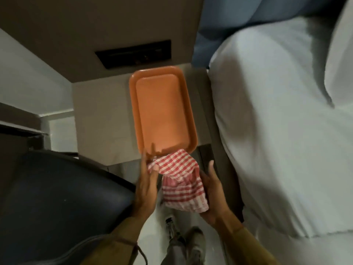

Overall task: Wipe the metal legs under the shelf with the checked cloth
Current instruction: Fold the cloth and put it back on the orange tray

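Observation:
A red-and-white checked cloth (179, 180) hangs bunched between my two hands, just in front of the near edge of the pale shelf (99, 119). My left hand (146, 186) pinches the cloth's upper left corner with thumb and fingers. From the right and below, my right hand (212, 192) cups the cloth's lower fold. The upper edge of the cloth overlaps the near rim of an orange tray (160, 111) that lies on the shelf. The metal legs under the shelf are hidden from this angle.
A bed with a white sheet and pillow (277, 111) fills the right side. A dark padded chair (63, 203) stands at the lower left. A dark socket panel (133, 53) sits in the wall behind the shelf. My feet (183, 238) stand on the pale floor.

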Available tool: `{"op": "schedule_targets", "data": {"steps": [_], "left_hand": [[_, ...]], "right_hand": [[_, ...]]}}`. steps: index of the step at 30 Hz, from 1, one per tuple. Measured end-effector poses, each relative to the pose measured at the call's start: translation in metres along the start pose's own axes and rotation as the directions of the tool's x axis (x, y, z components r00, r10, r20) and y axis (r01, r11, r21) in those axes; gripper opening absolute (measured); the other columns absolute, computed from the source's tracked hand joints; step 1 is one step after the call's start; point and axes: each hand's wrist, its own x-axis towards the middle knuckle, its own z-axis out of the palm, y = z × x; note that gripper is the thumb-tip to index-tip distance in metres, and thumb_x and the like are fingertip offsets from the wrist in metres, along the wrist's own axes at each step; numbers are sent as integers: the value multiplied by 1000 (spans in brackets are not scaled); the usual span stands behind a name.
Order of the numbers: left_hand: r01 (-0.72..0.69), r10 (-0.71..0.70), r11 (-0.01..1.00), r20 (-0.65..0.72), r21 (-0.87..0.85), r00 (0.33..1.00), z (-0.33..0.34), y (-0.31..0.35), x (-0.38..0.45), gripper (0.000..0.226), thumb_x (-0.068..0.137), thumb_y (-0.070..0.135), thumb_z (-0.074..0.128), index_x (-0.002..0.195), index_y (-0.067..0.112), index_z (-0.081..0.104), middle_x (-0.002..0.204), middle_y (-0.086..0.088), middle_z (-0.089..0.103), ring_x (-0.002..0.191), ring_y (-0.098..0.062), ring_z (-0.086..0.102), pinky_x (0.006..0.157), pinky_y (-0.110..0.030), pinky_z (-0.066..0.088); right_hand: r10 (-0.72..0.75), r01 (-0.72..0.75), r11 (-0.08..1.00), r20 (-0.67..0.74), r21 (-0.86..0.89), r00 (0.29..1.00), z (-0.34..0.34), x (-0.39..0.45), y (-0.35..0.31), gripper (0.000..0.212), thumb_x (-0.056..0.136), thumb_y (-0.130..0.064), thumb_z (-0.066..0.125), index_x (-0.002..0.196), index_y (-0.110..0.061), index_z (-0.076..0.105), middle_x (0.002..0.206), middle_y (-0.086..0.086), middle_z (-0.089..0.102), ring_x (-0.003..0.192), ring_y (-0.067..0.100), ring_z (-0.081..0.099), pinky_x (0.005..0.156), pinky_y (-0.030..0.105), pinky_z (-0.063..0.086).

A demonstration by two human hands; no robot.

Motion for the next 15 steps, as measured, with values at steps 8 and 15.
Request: {"op": "schedule_targets", "data": {"steps": [8,15], "left_hand": [[223,-170,901,168,-372,971,-5,42,31,92,94,14,77,166,46,30,154,4,58,135,-18,64,86,-26,65],[61,-67,996,-76,-71,995,-5,37,72,82,98,-7,70,161,37,40,144,-6,63,132,-25,65,114,-47,58]], "right_hand": [[-362,365,703,134,-611,922,35,26,-42,38,113,-16,51,150,-22,58,144,9,69,130,32,71,105,50,60],[-436,342,240,214,-908,874,58,57,-62,37,111,-22,53,131,-52,47,118,-20,66,83,-24,67,93,5,56]]}}
